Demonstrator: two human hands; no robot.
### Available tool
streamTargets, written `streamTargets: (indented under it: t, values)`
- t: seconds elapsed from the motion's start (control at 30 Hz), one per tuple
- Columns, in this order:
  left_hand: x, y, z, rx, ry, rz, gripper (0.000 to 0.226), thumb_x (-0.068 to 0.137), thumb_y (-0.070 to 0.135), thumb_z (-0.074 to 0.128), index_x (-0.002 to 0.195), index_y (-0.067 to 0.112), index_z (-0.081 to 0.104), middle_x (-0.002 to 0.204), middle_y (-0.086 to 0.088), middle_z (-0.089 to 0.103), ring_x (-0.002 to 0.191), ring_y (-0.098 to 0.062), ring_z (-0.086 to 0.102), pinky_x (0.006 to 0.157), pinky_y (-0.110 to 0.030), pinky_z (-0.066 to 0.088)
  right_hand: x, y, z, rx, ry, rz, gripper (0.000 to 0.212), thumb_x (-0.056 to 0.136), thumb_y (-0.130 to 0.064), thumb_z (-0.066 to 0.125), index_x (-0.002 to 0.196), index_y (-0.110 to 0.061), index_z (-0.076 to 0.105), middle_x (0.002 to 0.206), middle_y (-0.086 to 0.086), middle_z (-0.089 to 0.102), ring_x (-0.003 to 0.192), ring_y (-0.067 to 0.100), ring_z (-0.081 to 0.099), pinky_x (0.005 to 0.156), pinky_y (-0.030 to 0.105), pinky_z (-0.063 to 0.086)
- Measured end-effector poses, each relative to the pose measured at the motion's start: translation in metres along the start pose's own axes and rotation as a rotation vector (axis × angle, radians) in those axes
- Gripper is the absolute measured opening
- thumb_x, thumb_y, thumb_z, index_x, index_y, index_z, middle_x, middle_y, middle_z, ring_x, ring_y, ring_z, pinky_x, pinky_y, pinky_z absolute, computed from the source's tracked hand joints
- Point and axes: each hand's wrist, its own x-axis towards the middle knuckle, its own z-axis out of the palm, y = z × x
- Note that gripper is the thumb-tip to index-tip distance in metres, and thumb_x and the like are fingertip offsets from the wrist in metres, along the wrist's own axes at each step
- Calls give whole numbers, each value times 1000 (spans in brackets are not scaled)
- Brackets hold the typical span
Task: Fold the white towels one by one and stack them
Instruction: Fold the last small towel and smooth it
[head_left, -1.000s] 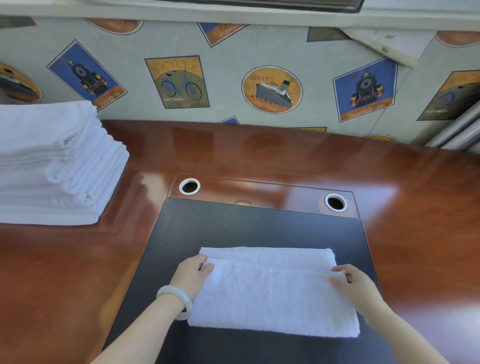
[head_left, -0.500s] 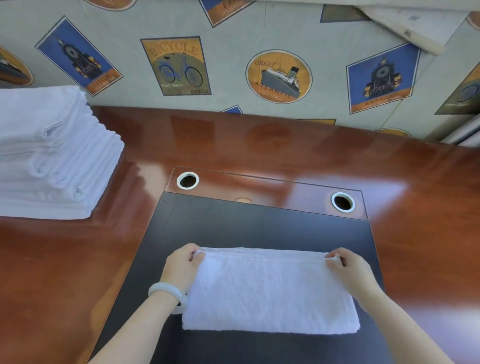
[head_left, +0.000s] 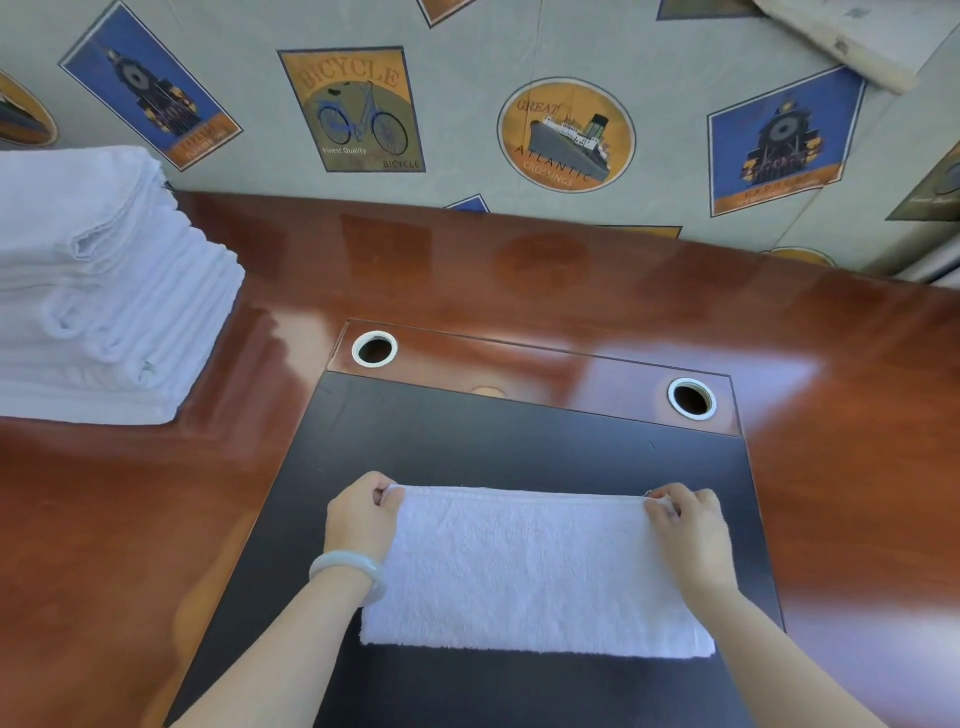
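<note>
A white towel (head_left: 530, 571), folded into a long rectangle, lies flat on the black desk mat (head_left: 493, 441) in front of me. My left hand (head_left: 361, 514) pinches the towel's far left corner. My right hand (head_left: 685, 525) pinches its far right corner. Both corners sit at the towel's far edge, low against the mat. A stack of folded white towels (head_left: 98, 296) stands on the wooden desk at the far left, apart from both hands.
The glossy brown desk (head_left: 519, 270) runs to a wall papered with bicycle, ship and train prints. Two white-rimmed cable holes (head_left: 375, 349) (head_left: 692, 399) sit just beyond the mat. A pale bangle (head_left: 347, 566) circles my left wrist.
Both hands carried the towel's near layer forward to its far edge, so the strip that showed beyond the fold is now covered. The camera tilted down a little.
</note>
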Motion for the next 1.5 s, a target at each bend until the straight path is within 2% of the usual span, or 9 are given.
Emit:
streamTargets:
  t: [0.17,0.27,0.43,0.6,0.83,0.93,1.07,1.37,1.5]
  values:
    - [-1,0,4,41,9,35,14,95,14,56,80,15,58,72,-1,55,59,-17,43,58,-32,42,1,-1,3,43,25,52,12,96,-18,54,98,-16,65,111,8,48,81,17,54,70,31,40]
    - [-12,8,1,171,33,150,11,93,11,59,103,12,55,105,-5,54,86,-21,51,75,-36,47,-6,-4,3,-70,144,50,22,92,-13,59,112,-6,63,120,17,52,103,35,49,88,41,39]
    - [-56,8,19,539,29,716,36,83,16,72,116,6,64,122,-12,61,110,-34,61,92,-47,52,-45,-3,24,-454,126,-592,39,93,-11,53,130,-1,59,141,15,54,129,35,51,108,44,32]
    - [-60,-30,19,868,-117,634,71,100,52,-6,152,20,30,160,-7,23,148,-25,23,118,-48,12,-45,40,14,-676,-71,-535,65,100,-50,19,155,-16,21,162,0,18,150,14,15,121,45,8]
    - [-39,-17,23,946,-90,696,70,101,47,-3,151,15,35,159,-10,26,147,-28,26,118,-50,18,-43,12,17,-753,-65,-402,85,93,-58,-13,155,-15,25,163,4,21,152,21,13,121,54,0]
    - [-46,6,47,892,-113,760,66,96,39,6,155,11,18,164,-9,6,151,-27,2,118,-50,3,-62,-28,34,-725,30,-514,64,100,-42,17,142,-8,50,150,13,45,141,32,40,115,56,18]
    - [-76,7,84,946,-200,797,66,96,39,19,156,10,15,164,-8,3,151,-25,-5,118,-50,3,-96,-51,72,-623,-111,-666,54,93,-27,33,138,-7,56,149,11,46,138,29,43,110,49,23]
    - [-64,-23,53,880,-163,638,62,97,49,17,154,24,22,163,-5,15,150,-22,15,117,-51,12,-76,34,27,-674,-55,-407,63,99,-43,17,156,-16,18,163,-1,16,151,16,12,122,48,9]
    - [-54,-41,29,809,-126,550,64,92,53,-8,151,30,-18,159,3,-28,148,-15,-22,121,-46,-10,-75,50,8,-723,-99,-281,71,92,-55,-5,156,-25,-1,164,-9,1,153,18,2,123,49,0]
